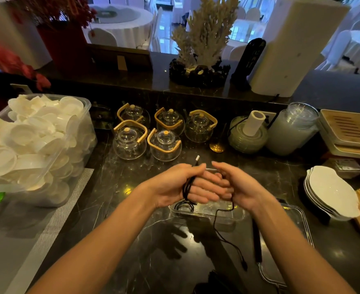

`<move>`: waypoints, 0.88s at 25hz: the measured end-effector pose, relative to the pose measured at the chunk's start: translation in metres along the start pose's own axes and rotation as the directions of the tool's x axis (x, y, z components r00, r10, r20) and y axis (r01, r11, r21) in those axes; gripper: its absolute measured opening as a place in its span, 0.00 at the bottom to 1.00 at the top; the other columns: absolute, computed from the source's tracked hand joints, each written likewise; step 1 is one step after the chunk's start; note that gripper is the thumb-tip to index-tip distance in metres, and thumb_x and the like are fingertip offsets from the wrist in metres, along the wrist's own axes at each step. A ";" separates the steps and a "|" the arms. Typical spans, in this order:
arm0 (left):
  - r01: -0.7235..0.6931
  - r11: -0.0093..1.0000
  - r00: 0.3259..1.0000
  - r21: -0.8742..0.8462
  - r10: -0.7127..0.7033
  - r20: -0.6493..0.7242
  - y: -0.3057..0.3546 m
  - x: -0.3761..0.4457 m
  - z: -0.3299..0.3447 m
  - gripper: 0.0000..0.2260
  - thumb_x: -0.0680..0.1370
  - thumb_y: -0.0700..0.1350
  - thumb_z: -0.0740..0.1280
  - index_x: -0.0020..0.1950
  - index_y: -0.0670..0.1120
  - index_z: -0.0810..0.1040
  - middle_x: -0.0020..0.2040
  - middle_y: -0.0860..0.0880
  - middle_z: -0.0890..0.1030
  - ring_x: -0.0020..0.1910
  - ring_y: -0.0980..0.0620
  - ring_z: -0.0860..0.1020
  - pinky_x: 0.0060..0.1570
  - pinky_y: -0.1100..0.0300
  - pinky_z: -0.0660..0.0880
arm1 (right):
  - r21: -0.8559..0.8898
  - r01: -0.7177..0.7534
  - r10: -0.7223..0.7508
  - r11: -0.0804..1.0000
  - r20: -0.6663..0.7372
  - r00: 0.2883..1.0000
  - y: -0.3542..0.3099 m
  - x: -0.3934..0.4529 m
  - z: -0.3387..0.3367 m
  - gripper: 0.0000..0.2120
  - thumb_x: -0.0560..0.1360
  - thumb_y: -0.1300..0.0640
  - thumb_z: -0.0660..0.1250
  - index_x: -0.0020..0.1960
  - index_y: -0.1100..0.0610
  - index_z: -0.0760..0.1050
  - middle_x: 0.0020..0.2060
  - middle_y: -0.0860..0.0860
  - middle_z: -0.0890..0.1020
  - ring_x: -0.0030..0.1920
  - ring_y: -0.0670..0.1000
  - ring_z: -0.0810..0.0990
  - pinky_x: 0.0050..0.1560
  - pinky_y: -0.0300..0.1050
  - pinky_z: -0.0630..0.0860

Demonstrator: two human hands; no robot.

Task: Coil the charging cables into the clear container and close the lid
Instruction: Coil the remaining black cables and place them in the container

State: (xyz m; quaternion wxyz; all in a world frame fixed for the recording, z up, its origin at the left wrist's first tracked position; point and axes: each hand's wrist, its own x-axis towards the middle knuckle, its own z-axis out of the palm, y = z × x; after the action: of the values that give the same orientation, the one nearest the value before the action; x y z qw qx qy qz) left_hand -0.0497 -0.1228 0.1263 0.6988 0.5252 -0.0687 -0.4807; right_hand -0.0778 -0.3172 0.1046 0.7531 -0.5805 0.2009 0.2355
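Note:
My left hand [183, 185] has a black charging cable [187, 188] wound in loops around its fingers, with the white plug end [197, 160] sticking up above the thumb. My right hand [236, 187] holds the same cable's free length, which hangs down to a dark plug [244, 266] near the counter. Below both hands stands the clear container [238, 215]; a coiled black cable [184, 206] lies in its left end. The clear lid [302, 225] lies flat to the right of the container.
Several glass teapots [130, 143] with wooden handles stand behind my hands. A large clear tub of white lids [72, 132] fills the left. Stacked white plates [332, 192] and wooden trays [349, 128] sit right. A black pen-like stick [257, 240] lies on the lid.

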 end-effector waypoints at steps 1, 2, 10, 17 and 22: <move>0.042 0.997 0.999 0.061 -0.042 -0.007 -0.003 0.001 -0.001 0.22 0.85 0.51 0.59 0.65 0.34 0.78 0.58 0.31 0.82 0.50 0.42 0.86 0.49 0.54 0.84 | -0.083 0.004 -0.006 0.997 -0.020 1.000 -0.011 -0.001 0.000 0.18 0.79 0.47 0.67 0.34 0.53 0.71 0.24 0.46 0.64 0.23 0.44 0.58 0.25 0.38 0.54; 0.078 0.993 0.996 0.090 -0.074 -0.045 -0.006 0.003 -0.001 0.22 0.85 0.51 0.59 0.64 0.34 0.78 0.58 0.31 0.82 0.54 0.39 0.84 0.54 0.51 0.82 | -0.191 0.015 -0.024 0.981 -0.042 0.999 -0.022 -0.003 0.000 0.17 0.81 0.48 0.65 0.35 0.53 0.73 0.25 0.46 0.65 0.25 0.45 0.59 0.27 0.39 0.55; -0.084 0.985 0.971 -0.153 0.047 -0.233 -0.004 0.020 -0.001 0.21 0.83 0.56 0.57 0.74 0.48 0.69 0.55 0.41 0.83 0.44 0.48 0.82 0.51 0.52 0.81 | -0.472 0.319 -0.361 0.822 0.001 0.933 0.000 -0.040 0.054 0.14 0.85 0.57 0.58 0.48 0.62 0.78 0.27 0.49 0.72 0.26 0.43 0.69 0.26 0.39 0.67; -0.288 0.854 0.957 -0.434 0.236 -0.170 0.002 0.021 0.002 0.23 0.85 0.52 0.54 0.78 0.42 0.64 0.50 0.40 0.86 0.52 0.43 0.86 0.57 0.48 0.81 | -0.418 0.216 -0.219 0.882 0.041 0.975 0.054 -0.037 0.038 0.28 0.81 0.37 0.61 0.31 0.55 0.73 0.24 0.54 0.70 0.26 0.50 0.70 0.35 0.43 0.75; -0.185 0.882 0.977 -0.433 0.213 0.018 0.008 0.009 0.005 0.23 0.84 0.51 0.57 0.73 0.39 0.72 0.40 0.50 0.84 0.22 0.60 0.75 0.23 0.71 0.70 | -0.093 0.026 -0.020 0.995 0.072 0.997 0.062 -0.018 0.001 0.21 0.68 0.39 0.79 0.34 0.49 0.70 0.27 0.48 0.62 0.26 0.46 0.61 0.26 0.38 0.64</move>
State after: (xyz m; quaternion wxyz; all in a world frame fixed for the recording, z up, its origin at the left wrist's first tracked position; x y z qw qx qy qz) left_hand -0.0429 -0.1332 0.1317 0.8400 0.3331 -0.0376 -0.4267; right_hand -0.1292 -0.3054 0.0665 0.7345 -0.6086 0.1560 0.2566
